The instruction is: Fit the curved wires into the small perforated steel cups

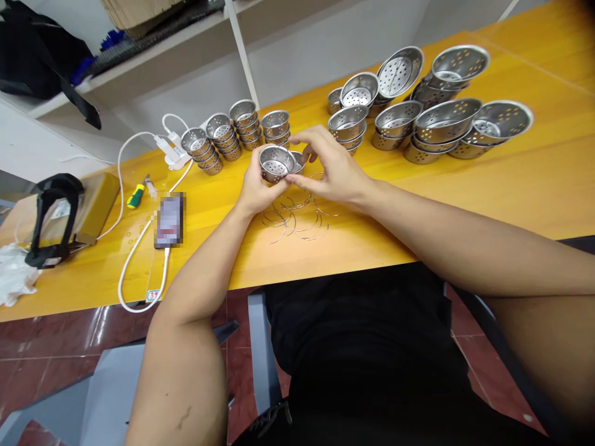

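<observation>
My left hand (pixel 256 188) is wrapped round a small perforated metal cup (pixel 274 166), its open mouth tilted up toward me. At the cup's right rim, my right hand (pixel 332 167) has its fingers curled and its thumb against the cup's side. A thin metal wire (pixel 289 152) crosses the rim by these fingertips and appears pinched there; its far end is hidden. Just behind the held cup, another small metal cup (pixel 299 162) shows partly between the hands. Several loose curved wires (pixel 304 232) lie on the table below my hands.
Stacks of small perforated cups (pixel 216 133) stand behind my left hand. Larger oval perforated cups (pixel 446 124) are stacked at the right. On the left are a phone (pixel 168 220) with a white cable, a power strip (pixel 174 152), a screwdriver (pixel 136 196) and a cardboard box (pixel 97 201).
</observation>
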`<control>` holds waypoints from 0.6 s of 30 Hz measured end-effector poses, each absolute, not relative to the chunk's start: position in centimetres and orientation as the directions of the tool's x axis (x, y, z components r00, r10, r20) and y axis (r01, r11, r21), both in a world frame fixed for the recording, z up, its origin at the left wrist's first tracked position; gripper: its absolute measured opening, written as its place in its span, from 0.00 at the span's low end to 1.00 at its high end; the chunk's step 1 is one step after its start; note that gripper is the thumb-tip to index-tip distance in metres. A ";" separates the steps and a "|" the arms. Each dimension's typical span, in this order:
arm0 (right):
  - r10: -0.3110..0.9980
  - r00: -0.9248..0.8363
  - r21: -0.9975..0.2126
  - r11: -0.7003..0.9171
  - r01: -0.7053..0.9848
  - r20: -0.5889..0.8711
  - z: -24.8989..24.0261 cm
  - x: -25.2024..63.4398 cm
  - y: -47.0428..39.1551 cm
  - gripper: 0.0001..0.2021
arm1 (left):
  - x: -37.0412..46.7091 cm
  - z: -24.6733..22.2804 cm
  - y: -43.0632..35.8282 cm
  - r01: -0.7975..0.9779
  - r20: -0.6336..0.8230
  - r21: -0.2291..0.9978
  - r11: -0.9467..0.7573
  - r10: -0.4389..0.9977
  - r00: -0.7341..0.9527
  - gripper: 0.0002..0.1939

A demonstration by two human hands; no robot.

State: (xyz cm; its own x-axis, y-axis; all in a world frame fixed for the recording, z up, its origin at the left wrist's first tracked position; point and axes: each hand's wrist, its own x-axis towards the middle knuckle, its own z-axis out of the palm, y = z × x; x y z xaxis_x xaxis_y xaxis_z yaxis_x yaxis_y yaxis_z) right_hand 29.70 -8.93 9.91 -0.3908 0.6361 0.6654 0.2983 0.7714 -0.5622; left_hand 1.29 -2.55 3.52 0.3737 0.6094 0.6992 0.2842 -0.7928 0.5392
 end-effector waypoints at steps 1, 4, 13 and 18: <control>0.633 -0.396 -0.553 0.774 0.307 0.665 9.9 29.7 -9.0 0.39 | 1.3 3.6 -2.6 0.286 0.701 0.533 -0.796 0.605 0.377 0.51; 0.636 -0.414 -0.542 0.772 0.332 0.651 10.0 29.7 -9.1 0.35 | 1.3 4.1 -3.2 0.333 0.674 0.540 -0.773 0.634 0.380 0.53; 0.682 -0.474 -0.607 0.724 0.328 0.558 10.1 29.5 -9.8 0.28 | 1.7 5.3 -4.6 0.387 0.584 0.575 -0.721 0.692 0.424 0.59; 0.682 -0.499 -0.636 0.713 0.294 0.534 9.7 29.4 -9.6 0.32 | 1.7 5.0 -4.4 0.360 0.596 0.544 -0.758 0.651 0.469 0.57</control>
State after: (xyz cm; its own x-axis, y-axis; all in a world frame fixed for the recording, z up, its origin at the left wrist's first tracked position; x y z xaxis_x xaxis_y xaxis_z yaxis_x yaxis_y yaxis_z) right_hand 29.38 -9.59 9.66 -0.4992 0.6822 0.5343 0.2945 0.7135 -0.6358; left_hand 1.67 -4.37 5.05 0.4695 0.6510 0.5965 0.3603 -0.7580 0.5437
